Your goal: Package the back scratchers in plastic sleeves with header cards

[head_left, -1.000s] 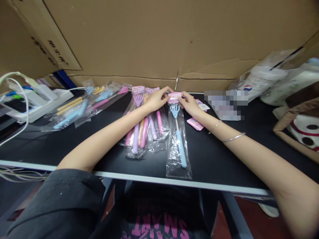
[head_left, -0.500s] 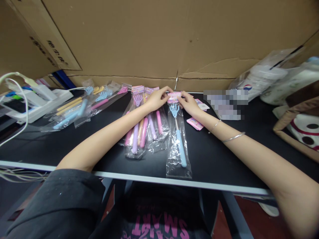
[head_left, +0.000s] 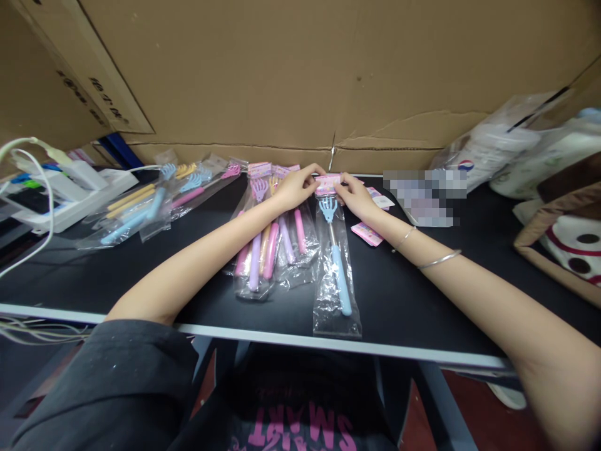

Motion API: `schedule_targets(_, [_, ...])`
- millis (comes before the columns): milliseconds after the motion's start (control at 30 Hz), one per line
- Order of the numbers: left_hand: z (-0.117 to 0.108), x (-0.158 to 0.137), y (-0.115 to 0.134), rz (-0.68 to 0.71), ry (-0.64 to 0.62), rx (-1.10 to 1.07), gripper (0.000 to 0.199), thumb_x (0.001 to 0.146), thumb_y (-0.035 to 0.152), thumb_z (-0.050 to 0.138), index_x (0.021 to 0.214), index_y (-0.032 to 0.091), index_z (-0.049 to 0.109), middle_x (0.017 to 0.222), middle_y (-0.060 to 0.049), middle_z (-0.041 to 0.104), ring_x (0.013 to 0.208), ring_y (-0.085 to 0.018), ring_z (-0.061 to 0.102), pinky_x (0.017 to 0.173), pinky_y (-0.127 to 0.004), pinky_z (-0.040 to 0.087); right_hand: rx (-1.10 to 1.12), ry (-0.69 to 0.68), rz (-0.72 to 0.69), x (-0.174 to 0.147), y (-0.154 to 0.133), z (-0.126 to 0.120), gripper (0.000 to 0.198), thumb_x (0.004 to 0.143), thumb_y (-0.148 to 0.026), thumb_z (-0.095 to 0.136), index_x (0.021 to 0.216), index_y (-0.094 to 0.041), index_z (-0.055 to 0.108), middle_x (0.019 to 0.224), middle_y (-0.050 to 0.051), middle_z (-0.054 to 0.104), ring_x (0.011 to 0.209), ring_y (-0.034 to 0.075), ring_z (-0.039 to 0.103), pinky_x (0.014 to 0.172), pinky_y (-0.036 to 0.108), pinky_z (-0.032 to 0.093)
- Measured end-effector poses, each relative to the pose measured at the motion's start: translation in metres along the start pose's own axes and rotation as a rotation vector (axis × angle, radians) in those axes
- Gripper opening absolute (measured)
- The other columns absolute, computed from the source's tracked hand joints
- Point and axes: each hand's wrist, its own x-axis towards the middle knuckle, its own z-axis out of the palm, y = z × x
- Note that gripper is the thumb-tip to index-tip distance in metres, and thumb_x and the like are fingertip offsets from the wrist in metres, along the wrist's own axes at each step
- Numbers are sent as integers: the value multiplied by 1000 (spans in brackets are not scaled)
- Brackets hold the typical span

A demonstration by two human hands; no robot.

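A blue back scratcher (head_left: pixel 341 280) lies in a clear plastic bag (head_left: pixel 323 316) on the black table, its claw end away from me. Across the bag's top sits a pink header card (head_left: pixel 327 184). My left hand (head_left: pixel 300 186) pinches the card's left end, and my right hand (head_left: pixel 355 193) pinches its right end. Left of this bag, close to my left forearm, lie several bagged back scratchers (head_left: pixel 271 250) in pink, purple and yellow, with header cards (head_left: pixel 260 169) at their tops. Loose pink cards (head_left: pixel 367 233) lie beside and partly behind my right wrist.
More bagged back scratchers (head_left: pixel 154 199) lie at the left, near a white power strip (head_left: pixel 89 194) with cables. A partly blurred flat object (head_left: pixel 417 200), a bagged cup (head_left: pixel 498 150) and a brown-handled bag (head_left: pixel 570 244) stand right. Cardboard (head_left: pixel 282 75) walls the back.
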Motion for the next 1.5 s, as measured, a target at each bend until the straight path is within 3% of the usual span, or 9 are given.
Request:
schedule_targets(767, [0, 0, 1, 11, 13, 38, 22, 89, 15, 54, 109, 17, 64, 73, 1, 65, 69, -14, 61, 67, -25, 41, -37, 5, 27, -1, -2, 1, 21, 98, -26, 50, 79, -27, 40, 56, -5, 44, 56, 16, 46, 64, 33, 36])
schedule_targets(1267, [4, 2, -5, 9, 27, -94, 18, 94, 21, 53, 111, 20, 59, 73, 2, 64, 64, -13, 62, 67, -26, 46, 6, 79, -80, -2, 1, 1, 39, 92, -66, 53, 86, -28, 44, 61, -4, 43, 59, 17, 44, 60, 33, 38])
schedule_targets(1500, [8, 7, -7, -44, 4, -212, 15, 95, 23, 54, 109, 18, 56, 79, 0, 71, 68, -12, 64, 71, -25, 51, 32, 189, -108, 1, 8, -1, 45, 91, -72, 49, 90, -27, 50, 62, -3, 44, 58, 17, 46, 60, 34, 41])
